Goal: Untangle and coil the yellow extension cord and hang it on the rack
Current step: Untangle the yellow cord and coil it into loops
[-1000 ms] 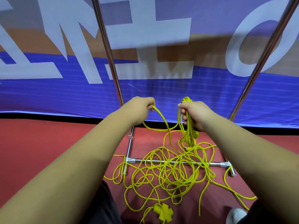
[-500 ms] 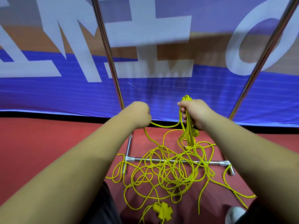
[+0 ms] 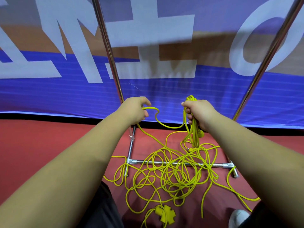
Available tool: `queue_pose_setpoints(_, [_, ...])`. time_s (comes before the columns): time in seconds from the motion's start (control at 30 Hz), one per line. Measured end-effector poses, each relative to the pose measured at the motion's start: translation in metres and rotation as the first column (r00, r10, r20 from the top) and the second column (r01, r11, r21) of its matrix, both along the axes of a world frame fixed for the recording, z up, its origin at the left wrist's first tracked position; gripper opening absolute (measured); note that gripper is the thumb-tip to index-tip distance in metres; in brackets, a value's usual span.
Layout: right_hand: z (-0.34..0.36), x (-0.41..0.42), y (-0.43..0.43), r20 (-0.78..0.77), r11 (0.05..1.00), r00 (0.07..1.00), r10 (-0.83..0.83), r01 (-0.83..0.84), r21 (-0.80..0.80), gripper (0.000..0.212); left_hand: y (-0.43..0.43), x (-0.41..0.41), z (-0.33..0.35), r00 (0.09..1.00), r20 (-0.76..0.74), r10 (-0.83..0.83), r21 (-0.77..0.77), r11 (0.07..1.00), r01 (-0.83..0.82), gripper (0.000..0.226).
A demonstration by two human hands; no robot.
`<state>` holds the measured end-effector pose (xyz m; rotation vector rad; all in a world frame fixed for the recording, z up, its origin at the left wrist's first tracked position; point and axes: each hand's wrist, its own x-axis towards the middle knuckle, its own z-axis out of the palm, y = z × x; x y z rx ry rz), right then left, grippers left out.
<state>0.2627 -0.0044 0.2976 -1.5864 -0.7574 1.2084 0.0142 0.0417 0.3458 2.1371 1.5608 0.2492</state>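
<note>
The yellow extension cord (image 3: 172,175) lies in a tangled heap on the red floor, draped over the rack's bottom bar. Its yellow multi-outlet end (image 3: 165,214) rests near my feet. My right hand (image 3: 199,112) is shut on a bundle of gathered coils that hang below it, with a plug dangling beside them. My left hand (image 3: 137,111) grips a single strand that sags across to the bundle and also runs down into the heap. The metal rack (image 3: 179,162) stands in front of me, with two upright poles and a floor crossbar.
A blue banner with large white letters (image 3: 148,83) hangs right behind the rack. The rack's left pole (image 3: 108,51) and right pole (image 3: 269,55) rise on either side of my hands. My white shoe (image 3: 238,218) shows at the bottom right.
My left hand has dropped and turned, and the strand it holds now droops in a slack loop toward the bundle. My right hand stays in place with the coils.
</note>
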Motion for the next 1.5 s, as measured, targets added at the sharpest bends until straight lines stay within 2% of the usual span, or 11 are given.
queue_pose_setpoints(0.17, [0.0, 0.004, -0.001, 0.048, 1.0, 0.999, -0.007, 0.005, 0.028, 0.021, -0.001, -0.01, 0.005, 0.953, -0.08, -0.292, -0.05, 0.956, 0.289, 0.058])
queue_pose_setpoints(0.23, [0.002, 0.005, -0.001, 0.062, 0.999, 0.998, 0.0, -0.002, 0.034, 0.023, -0.004, -0.01, 0.007, 0.922, -0.019, -0.387, -0.037, 0.922, 0.386, 0.055])
queue_pose_setpoints(0.3, [0.003, 0.006, -0.001, 0.073, 0.999, 0.997, 0.024, -0.026, 0.033, 0.021, -0.008, -0.005, 0.013, 0.911, 0.102, -0.401, -0.045, 0.913, 0.407, 0.053])
queue_pose_setpoints(0.4, [0.004, 0.004, -0.002, 0.08, 0.994, 0.991, 0.104, -0.107, 0.03, 0.021, -0.014, 0.005, 0.015, 0.898, 0.23, -0.374, -0.005, 0.923, 0.386, 0.049])
queue_pose_setpoints(0.6, [0.011, -0.019, -0.011, -0.001, 0.932, 0.932, 0.361, -0.361, 0.031, 0.015, -0.015, 0.025, 0.0, 0.928, 0.274, -0.252, 0.076, 0.968, 0.241, 0.017])
queue_pose_setpoints(0.7, [0.015, -0.027, -0.015, -0.016, 0.907, 0.907, 0.422, -0.422, -0.015, 0.019, -0.011, 0.033, -0.01, 0.952, 0.268, -0.151, 0.119, 0.985, 0.123, 0.022])
queue_pose_setpoints(0.87, [0.018, -0.031, -0.017, -0.01, 0.91, 0.913, 0.409, -0.408, -0.073, 0.039, -0.002, 0.031, -0.012, 0.979, 0.185, -0.084, 0.173, 0.984, 0.051, 0.022])
queue_pose_setpoints(1.03, [0.02, -0.029, -0.018, 0.034, 0.88, 0.882, 0.469, -0.465, -0.094, 0.051, 0.008, 0.02, -0.01, 0.97, 0.189, -0.151, 0.209, 0.972, 0.11, 0.021])
queue_pose_setpoints(1.2, [0.024, -0.03, -0.021, -0.025, 0.871, 0.874, 0.485, -0.486, -0.066, 0.043, 0.019, 0.02, -0.015, 0.978, 0.139, -0.157, 0.269, 0.956, 0.116, 0.015])
queue_pose_setpoints(1.37, [0.038, -0.028, -0.021, -0.123, 0.869, 0.865, 0.487, -0.494, -0.026, 0.028, 0.027, 0.022, -0.027, 0.982, -0.031, -0.184, 0.269, 0.945, 0.185, 0.014])
queue_pose_setpoints(1.5, [0.057, -0.021, -0.02, -0.204, 0.878, 0.858, 0.471, -0.478, 0.019, 0.024, 0.03, 0.025, -0.045, 0.998, 0.022, -0.067, 0.211, 0.976, 0.06, 0.006])
